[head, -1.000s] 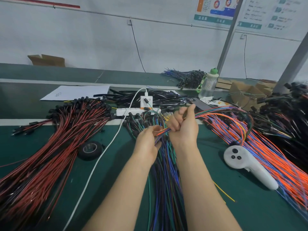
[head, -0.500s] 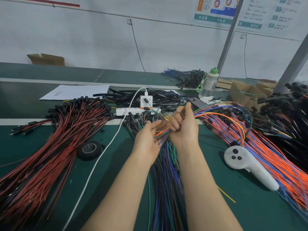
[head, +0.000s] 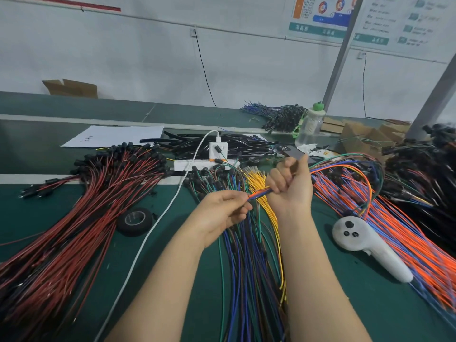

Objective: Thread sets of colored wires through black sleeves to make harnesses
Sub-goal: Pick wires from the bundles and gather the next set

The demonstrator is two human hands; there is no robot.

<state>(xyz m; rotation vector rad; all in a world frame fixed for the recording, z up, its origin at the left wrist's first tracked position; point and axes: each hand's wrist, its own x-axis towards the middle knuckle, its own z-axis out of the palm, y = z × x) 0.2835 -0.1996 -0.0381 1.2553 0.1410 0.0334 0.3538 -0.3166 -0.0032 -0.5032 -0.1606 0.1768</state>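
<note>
Gripping a thin bunch of orange and blue wires [head: 259, 193] stretched between them, the left hand [head: 223, 209] pinches one end while the right hand [head: 290, 183] is fisted round the other. Glossy loose wire bundles [head: 249, 255] lie beneath on the green table mat [head: 345, 304]; black sleeves [head: 237, 144] are heaped beyond.

Readable text close to nil. Wall poster [head: 320, 17] upper right: teal band with white Chinese characters, too blurred to make out; round orange-blue chart icons above it. Second poster [head: 404, 23] right of the grey post: rows of small lines, illegible. White paper sheet [head: 113, 135] on bench: faint small mark near its left side, unreadable. No brands or numbers legible elsewhere.
</note>
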